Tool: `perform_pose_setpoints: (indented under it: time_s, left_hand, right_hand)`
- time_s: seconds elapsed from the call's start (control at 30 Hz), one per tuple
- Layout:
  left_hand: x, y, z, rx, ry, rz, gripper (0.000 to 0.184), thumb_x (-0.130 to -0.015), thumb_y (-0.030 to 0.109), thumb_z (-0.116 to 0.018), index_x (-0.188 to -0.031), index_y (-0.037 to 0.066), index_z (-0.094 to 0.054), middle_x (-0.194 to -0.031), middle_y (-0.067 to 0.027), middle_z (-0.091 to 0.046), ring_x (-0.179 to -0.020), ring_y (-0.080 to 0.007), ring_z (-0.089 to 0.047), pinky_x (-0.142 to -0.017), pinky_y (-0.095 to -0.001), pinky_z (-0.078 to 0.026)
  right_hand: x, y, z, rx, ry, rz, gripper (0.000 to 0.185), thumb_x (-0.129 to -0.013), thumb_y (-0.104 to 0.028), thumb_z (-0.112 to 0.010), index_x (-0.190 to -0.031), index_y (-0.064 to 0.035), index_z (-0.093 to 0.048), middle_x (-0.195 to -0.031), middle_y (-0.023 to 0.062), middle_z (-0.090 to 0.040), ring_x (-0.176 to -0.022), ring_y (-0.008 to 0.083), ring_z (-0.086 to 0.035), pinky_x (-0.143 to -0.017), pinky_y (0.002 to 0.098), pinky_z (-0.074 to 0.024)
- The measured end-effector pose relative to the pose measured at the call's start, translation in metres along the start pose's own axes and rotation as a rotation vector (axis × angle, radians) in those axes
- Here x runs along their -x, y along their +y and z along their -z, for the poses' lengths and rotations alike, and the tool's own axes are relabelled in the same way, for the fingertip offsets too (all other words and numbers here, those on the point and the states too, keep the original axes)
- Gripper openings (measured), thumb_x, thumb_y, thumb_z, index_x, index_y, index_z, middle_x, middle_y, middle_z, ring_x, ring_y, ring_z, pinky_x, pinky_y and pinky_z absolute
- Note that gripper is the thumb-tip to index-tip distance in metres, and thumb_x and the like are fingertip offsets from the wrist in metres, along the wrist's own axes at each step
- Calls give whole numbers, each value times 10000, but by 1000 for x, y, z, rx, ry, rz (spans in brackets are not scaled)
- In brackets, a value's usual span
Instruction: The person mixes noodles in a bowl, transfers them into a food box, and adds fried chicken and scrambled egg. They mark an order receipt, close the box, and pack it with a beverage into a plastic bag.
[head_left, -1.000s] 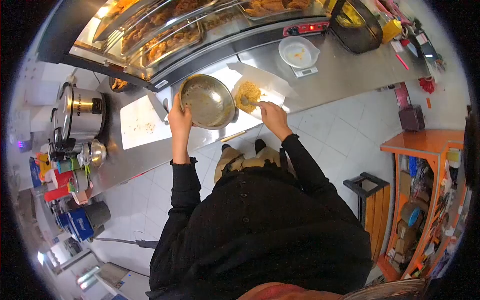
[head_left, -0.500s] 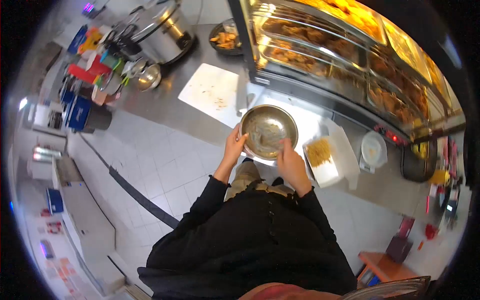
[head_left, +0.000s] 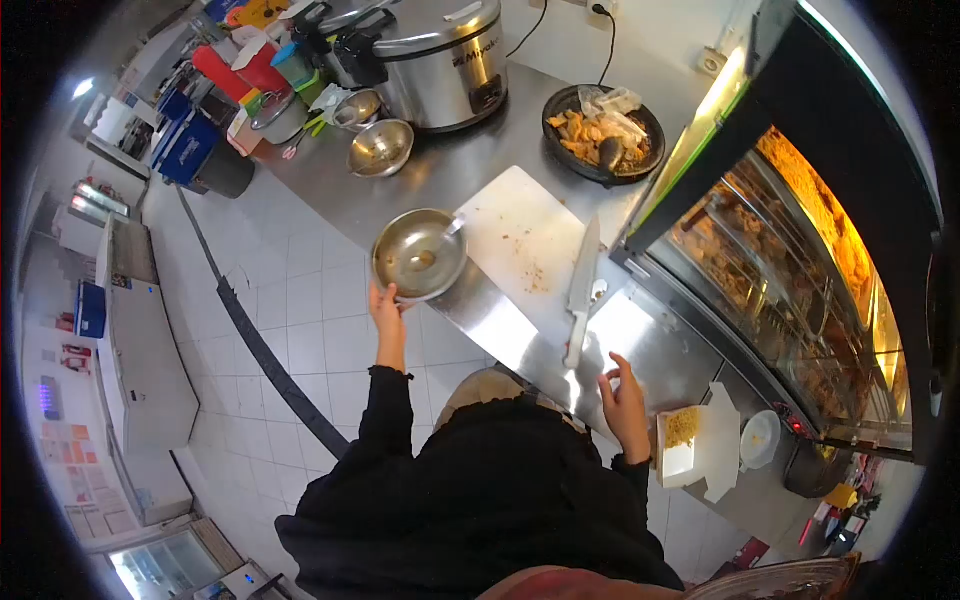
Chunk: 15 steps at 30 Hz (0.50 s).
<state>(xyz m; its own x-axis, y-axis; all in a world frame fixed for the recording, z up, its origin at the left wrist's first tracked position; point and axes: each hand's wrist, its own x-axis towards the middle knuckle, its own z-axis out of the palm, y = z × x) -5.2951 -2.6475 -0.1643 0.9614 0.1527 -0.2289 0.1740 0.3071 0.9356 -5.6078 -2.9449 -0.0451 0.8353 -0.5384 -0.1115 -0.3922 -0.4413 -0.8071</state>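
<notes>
My left hand (head_left: 388, 318) grips the near rim of a metal bowl (head_left: 400, 262) at the counter's front edge; a spoon (head_left: 452, 228) leans in it. My right hand (head_left: 625, 405) has its fingers apart and holds nothing, just left of an opened white box (head_left: 713, 440) with crumbly yellow-brown food (head_left: 682, 428) in it. Between my hands, a knife (head_left: 581, 290) lies along the right edge of a white cutting board (head_left: 520, 235) with scattered scraps.
At the back stand a large steel cooker (head_left: 440, 65), two small metal bowls (head_left: 381, 148) and a black pan of food pieces (head_left: 605, 135). A heated display case (head_left: 780, 230) borders the counter on the right. A white dish (head_left: 760, 438) is beyond the box.
The view has turned left. My left hand has carried the bowl left, beside the cutting board. My right hand has let go of the spoon, which now rests in the bowl.
</notes>
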Motion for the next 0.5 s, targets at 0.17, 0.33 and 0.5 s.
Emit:
perform_pose_setpoints:
  time_s: [0.17,0.33,0.5]
  left_hand:
    - [-102,33,29,79,103,-120,368,-844,27,-571,-1194,86,-474,-937,-29,-567,-616,-96,-535,-455,-270,-546]
    - [-215,62,8,218,47,-151,310,-836,-5,-558,-1126,80,-490,-883,-30,-549,-619,-115,-502,-570,-338,-557]
    - [-361,22,-29,-292,-154,-296,300,-843,30,-541,-1134,-12,-483,-1044,-136,-550,-856,-215,-555,-700,-361,-551]
  right_hand:
    - [-2,13,-34,17,8,-80,386,-877,-168,-593,-1237,-65,-495,-839,84,-570,-509,151,-430,-552,297,-399]
    - [-2,2,-56,4,-32,-224,348,-882,-201,-579,-1201,-74,-519,-829,107,-593,-556,187,-505,-584,324,-429]
    - [13,36,-76,-40,7,-342,333,-893,-277,-548,-1137,-51,-533,-943,165,-640,-839,320,-616,-744,394,-476]
